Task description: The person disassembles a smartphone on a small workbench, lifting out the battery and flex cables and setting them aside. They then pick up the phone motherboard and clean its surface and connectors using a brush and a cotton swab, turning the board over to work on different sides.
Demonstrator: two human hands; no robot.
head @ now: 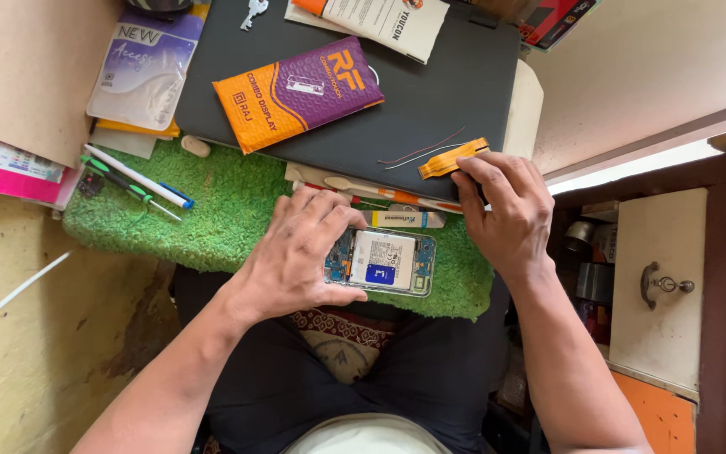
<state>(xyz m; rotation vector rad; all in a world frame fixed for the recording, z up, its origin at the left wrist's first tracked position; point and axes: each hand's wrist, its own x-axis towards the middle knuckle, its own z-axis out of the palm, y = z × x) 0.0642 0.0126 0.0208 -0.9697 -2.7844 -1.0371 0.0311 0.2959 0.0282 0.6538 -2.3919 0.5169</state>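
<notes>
An opened phone [390, 262] with its back off lies on a green fuzzy mat [212, 210], its white battery and blue label showing. My left hand [300, 252] grips the phone's left end, thumb under its near edge. My right hand [506, 206] rests at the mat's far right edge, its fingertips on an orange flex cable [449, 159] that lies on a dark grey closed laptop [430, 92]. Thin red and white wires [418, 154] lie beside the cable.
An orange-and-purple packet [296, 92] lies on the laptop. Screwdrivers and a white pen [132, 181] sit at the mat's left end; small tools [380, 193] line its far edge. A white drawer with a metal handle [661, 286] stands at the right. Packets and cardboard lie at the left.
</notes>
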